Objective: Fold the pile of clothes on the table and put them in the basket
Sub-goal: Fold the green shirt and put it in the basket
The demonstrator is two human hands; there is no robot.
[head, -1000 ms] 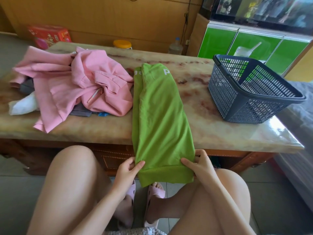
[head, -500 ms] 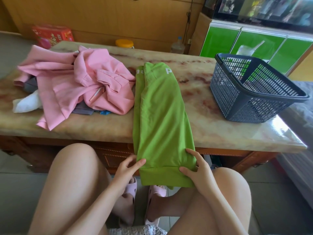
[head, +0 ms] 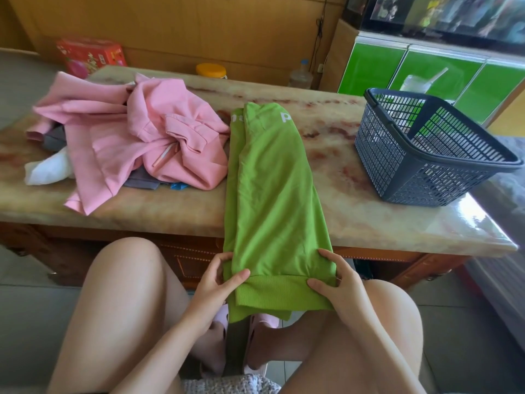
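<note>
my left hand (head: 216, 282) pinches one hem corner of the green garment (head: 270, 194), my right hand (head: 338, 288) grips the other corner, garment folded lengthwise on the worktop (head: 355, 220), hem overhanging near edge, between pink clothes pile (head: 136, 137) and basket (head: 380, 155)

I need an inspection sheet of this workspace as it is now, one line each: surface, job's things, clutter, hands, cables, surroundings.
Surface: marble table top, glossy, with glare near the right corner.
Job's things: green garment folded into a long strip, its hem hanging over the near edge; pink hoodie heaped unfolded at left over a grey garment and a white cloth; basket at right, no clothes visible inside.
Clutter: red box, yellow-lidded jar and plastic bottle beyond the far edge.
Hands: left hand and right hand each pinch one end of the hem.
Cables: one dark cable hangs down the wooden wall.
Surroundings: green cabinet at far right; tiled floor.
</note>
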